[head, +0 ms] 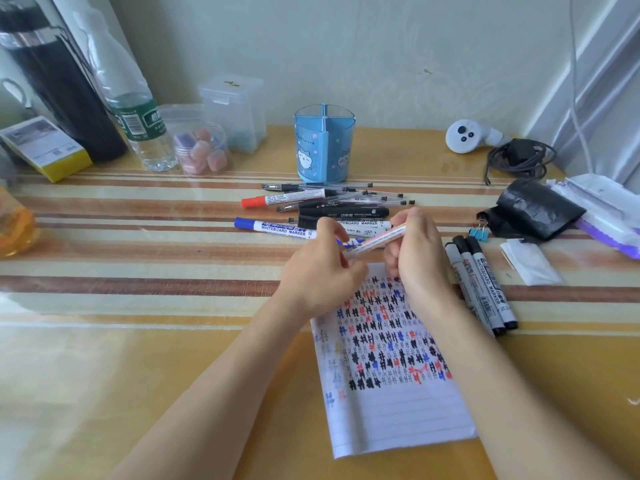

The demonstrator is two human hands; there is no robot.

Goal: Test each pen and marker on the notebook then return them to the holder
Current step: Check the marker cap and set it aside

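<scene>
Both hands hold one white marker (377, 241) above the top of the lined notebook page (391, 407), which is covered with black, blue and red marks. My left hand (320, 268) pinches the marker's lower left end. My right hand (417, 251) grips its upper right part. Behind the hands lies a loose pile: a red-capped marker (284, 199), a blue-capped marker (273, 227), a black marker (343, 213) and several thin pens (367, 195). The blue divided holder (324, 147) stands upright behind the pile. Three black whiteboard markers (483, 284) lie right of the page.
On the striped table, at the back left stand a black flask (59, 81), a water bottle (138, 112), a jar of erasers (202, 148) and a clear box (235, 112). To the right are a white controller (465, 135), a coiled cable (519, 157), a black bundle (533, 211), a binder clip (479, 232).
</scene>
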